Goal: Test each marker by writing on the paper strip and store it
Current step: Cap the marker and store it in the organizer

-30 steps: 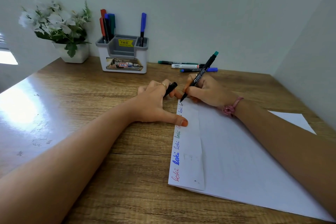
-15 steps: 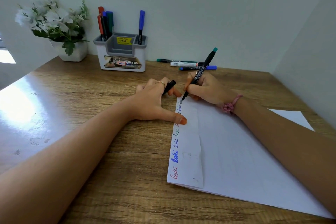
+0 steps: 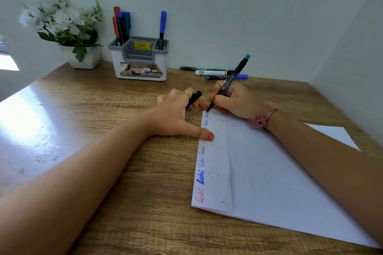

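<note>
My right hand [image 3: 236,99] grips a black marker with a green end [image 3: 232,77], its tip touching the far end of the folded paper strip [image 3: 215,163]. Several small words in red, blue and green run down the strip's left edge. My left hand [image 3: 176,114] rests beside the strip, thumb pressing its edge, and holds the marker's black cap [image 3: 194,97] between its fingers. A white and grey pen holder [image 3: 141,62] at the back holds several markers on the left and one blue marker [image 3: 162,29] on the right. Three markers [image 3: 213,72] lie on the desk behind my right hand.
A white pot of white flowers [image 3: 64,31] stands at the back left. The strip lies on a larger white sheet [image 3: 290,188]. Another paper corner [image 3: 333,134] shows at the right. Walls close the desk at the back and right.
The marker tip has shifted slightly along the top of the strip. The view has drifted a little. Both hands stay where they were.
</note>
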`<action>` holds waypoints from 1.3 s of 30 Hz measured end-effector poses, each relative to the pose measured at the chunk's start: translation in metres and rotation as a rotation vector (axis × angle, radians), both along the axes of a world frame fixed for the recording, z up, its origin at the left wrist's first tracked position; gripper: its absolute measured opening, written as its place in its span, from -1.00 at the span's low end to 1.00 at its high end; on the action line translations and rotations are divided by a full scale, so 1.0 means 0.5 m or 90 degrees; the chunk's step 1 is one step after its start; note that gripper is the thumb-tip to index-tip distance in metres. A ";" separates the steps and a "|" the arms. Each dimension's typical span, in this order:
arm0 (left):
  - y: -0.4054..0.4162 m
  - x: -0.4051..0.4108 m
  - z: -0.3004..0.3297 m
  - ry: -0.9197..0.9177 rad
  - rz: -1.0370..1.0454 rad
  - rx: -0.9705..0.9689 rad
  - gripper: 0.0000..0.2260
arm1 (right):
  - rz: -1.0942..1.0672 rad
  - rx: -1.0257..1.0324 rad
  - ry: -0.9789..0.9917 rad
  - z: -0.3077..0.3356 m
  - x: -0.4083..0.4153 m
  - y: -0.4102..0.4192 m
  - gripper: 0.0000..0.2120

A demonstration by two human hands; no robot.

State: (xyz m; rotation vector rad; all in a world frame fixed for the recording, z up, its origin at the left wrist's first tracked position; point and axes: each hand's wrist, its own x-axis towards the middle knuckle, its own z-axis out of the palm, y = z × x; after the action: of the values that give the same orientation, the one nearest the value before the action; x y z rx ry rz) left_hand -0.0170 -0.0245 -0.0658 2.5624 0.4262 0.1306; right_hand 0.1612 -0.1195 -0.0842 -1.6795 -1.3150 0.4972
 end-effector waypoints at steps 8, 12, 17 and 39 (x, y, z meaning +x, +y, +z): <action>0.000 0.000 0.000 0.006 0.002 -0.004 -0.41 | -0.003 -0.009 -0.006 0.005 0.000 -0.004 -0.77; 0.003 -0.001 -0.002 -0.022 -0.008 -0.034 -0.50 | -0.046 0.087 0.121 0.021 -0.007 -0.008 -0.77; 0.012 0.002 -0.011 -0.135 0.039 -0.058 -0.58 | -0.014 0.174 0.184 0.073 -0.006 -0.010 -0.85; 0.029 0.020 -0.032 -0.165 0.024 0.045 -0.75 | 0.058 0.048 0.014 0.097 -0.008 -0.023 -0.90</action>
State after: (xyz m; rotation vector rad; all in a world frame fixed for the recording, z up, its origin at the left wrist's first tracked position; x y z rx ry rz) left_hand -0.0070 -0.0100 -0.0818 2.5614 0.3752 0.4921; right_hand 0.1570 -0.1312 -0.0356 -1.5526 -1.3828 0.5115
